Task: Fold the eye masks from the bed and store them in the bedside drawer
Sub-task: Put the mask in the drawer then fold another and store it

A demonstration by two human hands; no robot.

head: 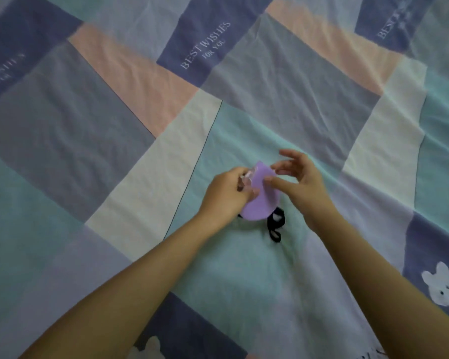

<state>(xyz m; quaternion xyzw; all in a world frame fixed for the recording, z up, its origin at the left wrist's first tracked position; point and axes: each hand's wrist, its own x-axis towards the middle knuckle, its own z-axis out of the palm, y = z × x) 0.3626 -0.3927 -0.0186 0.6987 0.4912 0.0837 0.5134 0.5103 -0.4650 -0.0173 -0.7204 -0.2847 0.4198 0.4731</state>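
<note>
Patchwork bedspread [62,125] with "BEST WISHES FOR YOU"

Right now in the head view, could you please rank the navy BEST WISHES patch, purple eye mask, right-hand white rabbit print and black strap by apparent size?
1. navy BEST WISHES patch.
2. purple eye mask and white rabbit print: alike, mask partly covered, so unranked.
3. black strap.

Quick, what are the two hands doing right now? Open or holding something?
Left hand: closed, gripping the edge of the purple eye mask.
Right hand: open, thumb pressing on the eye mask, other fingers spread.
</note>
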